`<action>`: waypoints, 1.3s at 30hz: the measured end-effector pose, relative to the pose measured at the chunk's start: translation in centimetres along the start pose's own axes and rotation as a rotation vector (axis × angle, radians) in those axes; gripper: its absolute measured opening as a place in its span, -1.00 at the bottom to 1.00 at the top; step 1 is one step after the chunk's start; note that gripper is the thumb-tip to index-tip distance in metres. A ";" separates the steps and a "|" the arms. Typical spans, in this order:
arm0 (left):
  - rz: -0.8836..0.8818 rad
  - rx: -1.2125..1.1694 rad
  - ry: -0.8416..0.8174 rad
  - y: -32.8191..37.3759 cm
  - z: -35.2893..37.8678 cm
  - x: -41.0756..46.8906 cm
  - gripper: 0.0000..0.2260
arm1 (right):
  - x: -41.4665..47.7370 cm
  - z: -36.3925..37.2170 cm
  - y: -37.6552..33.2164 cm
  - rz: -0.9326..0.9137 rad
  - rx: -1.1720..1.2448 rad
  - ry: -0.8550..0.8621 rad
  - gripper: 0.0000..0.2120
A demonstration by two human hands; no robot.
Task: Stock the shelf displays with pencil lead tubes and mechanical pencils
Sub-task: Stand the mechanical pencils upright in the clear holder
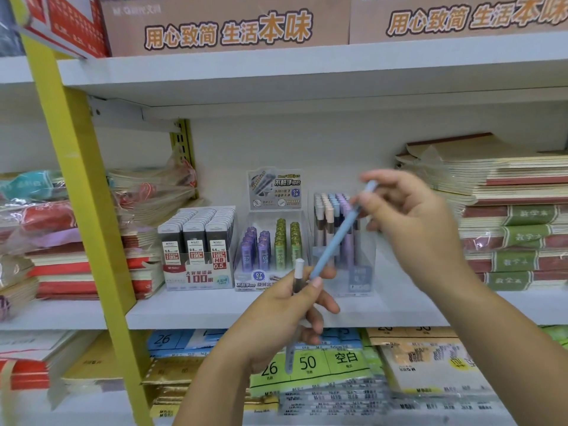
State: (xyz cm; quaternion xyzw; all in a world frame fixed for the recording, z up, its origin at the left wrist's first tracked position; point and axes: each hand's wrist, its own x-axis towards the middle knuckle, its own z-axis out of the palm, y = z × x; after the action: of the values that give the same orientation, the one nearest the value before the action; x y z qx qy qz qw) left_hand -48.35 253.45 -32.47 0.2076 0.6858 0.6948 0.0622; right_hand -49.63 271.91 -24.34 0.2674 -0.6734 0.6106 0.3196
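Stock on the shelf [215,309] already looks close to full: the black lead tube box [196,241] at left is packed in tight rows, and the purple and green lead tube display [270,247] beside it holds several rows, though its front shows some room. To the right, the clear pencil display [338,241] stands well filled with pastel caps. Your right hand [412,222] pinches the upper end of a blue mechanical pencil [335,238], which slants down across the front of that display toward your left hand [276,321]. Your left grip is closed around a white-capped pencil [297,278], held upright, with what looks like more barrel showing below the fist. By my reading, the lead tubes are mostly done and you are on the last few pencils. What remains is to drop the blue one into an open slot, then the ones in your left hand.
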 end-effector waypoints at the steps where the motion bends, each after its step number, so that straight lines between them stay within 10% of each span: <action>1: -0.015 0.030 0.017 -0.1 -0.1 0.0 -0.81 | 0.3 -0.5 -0.1 -0.075 -0.044 0.075 -0.80; 6: -0.044 0.056 0.077 -0.5 -0.6 0.2 -0.83 | 1.1 -1.6 0.3 -0.286 -0.319 0.131 -0.79; 14: -0.039 0.041 0.127 -1.3 -1.0 0.9 -0.60 | 0.7 -0.1 3.4 -0.198 -0.559 -0.084 -0.82; 31: 0.015 -0.071 0.151 -0.9 -1.2 0.3 -0.63 | 1.3 0.5 6.1 -0.170 -0.870 0.005 -0.73; 39: 0.119 -0.080 0.244 0.3 0.1 0.2 -0.68 | 0.3 1.1 2.6 -0.239 -0.693 -0.098 -0.82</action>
State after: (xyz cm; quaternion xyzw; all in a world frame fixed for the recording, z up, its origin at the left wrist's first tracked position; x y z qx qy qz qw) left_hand -48.45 253.62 -32.10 0.1591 0.6466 0.7440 -0.0547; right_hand -51.93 271.17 -25.86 0.2490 -0.8186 0.2913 0.4278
